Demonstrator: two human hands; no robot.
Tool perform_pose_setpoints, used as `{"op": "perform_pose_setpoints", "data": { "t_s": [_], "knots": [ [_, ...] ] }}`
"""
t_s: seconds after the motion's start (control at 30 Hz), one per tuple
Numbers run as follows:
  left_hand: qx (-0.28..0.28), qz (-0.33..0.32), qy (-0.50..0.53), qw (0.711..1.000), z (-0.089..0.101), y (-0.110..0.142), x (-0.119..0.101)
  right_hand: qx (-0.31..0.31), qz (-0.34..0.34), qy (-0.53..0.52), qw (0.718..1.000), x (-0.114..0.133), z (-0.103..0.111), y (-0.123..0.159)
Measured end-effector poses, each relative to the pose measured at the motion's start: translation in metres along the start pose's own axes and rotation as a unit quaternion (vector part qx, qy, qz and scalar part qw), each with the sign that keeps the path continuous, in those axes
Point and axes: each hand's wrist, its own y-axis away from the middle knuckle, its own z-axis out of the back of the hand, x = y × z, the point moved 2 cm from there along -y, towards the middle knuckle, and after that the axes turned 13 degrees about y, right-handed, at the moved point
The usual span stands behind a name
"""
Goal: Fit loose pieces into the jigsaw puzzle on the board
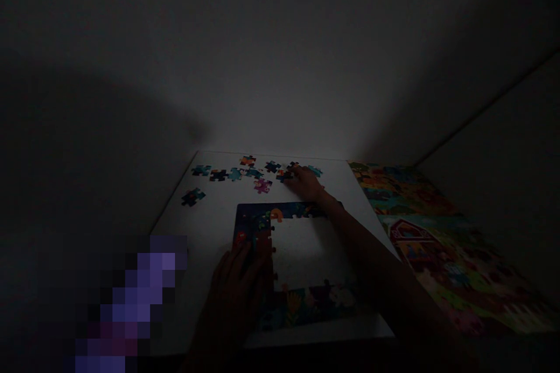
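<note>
Puzzle border (294, 301) on a white table (210, 221), left hand (241, 268) resting on the border's left side, fingers spread, holding nothing, right hand (308, 184) beyond its far edge, fingers bent over loose pieces (235, 174), grip unclear, colourful pictures (446, 268) to its right

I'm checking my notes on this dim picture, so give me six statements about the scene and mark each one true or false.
1. The right hand is among the loose pieces beyond the puzzle border. True.
2. The left hand lies over the border's right side. False: it lies over the left side.
3. A pink piece lies outside the border, past its far edge. True.
4. The border's middle is filled with pieces. False: white surface shows there.
5. A picture of a red barn lies right of the border. True.
6. The loose pieces are stacked in one pile. False: they lie spread out.
</note>
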Motion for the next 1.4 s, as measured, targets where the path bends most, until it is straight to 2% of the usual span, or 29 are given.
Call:
{"op": "perform_pose_setpoints", "data": {
  "t_s": [0.17, 0.27, 0.37, 0.43, 0.5, 0.77, 1.0, 1.23, 1.4],
  "knots": [
    [0.016, 0.014, 0.000, 1.000, 0.000, 0.001, 0.000, -0.006, -0.010, 0.023, 1.000, 0.005, -0.006, -0.001],
    [0.011, 0.016, -0.010, 1.000, 0.001, 0.001, -0.002, 0.010, 0.012, -0.048, 0.999, -0.009, -0.006, -0.004],
    [0.008, 0.006, -0.014, 1.000, 0.000, 0.001, -0.001, 0.006, -0.042, -0.115, 0.992, -0.033, 0.000, -0.011],
    [0.004, -0.004, -0.014, 1.000, 0.000, 0.001, 0.000, -0.021, -0.094, -0.112, 0.989, -0.047, 0.004, -0.015],
    [0.000, -0.012, -0.018, 1.000, -0.001, 0.002, 0.002, -0.031, -0.115, -0.102, 0.988, -0.054, 0.006, -0.019],
    [0.018, 0.002, -0.006, 1.000, 0.000, 0.001, 0.001, -0.014, -0.129, -0.117, 0.985, -0.055, -0.005, -0.033],
    [0.038, 0.020, -0.026, 0.999, 0.005, -0.004, -0.005, -0.013, -0.147, -0.138, 0.979, -0.064, 0.004, -0.033],
    [0.039, 0.006, -0.035, 0.999, 0.005, 0.000, -0.004, -0.058, -0.114, -0.124, 0.984, -0.059, 0.013, -0.033],
    [0.041, 0.026, -0.010, 0.999, 0.005, 0.000, -0.007, -0.025, -0.109, -0.083, 0.990, -0.052, 0.013, -0.034]
  ]
}}
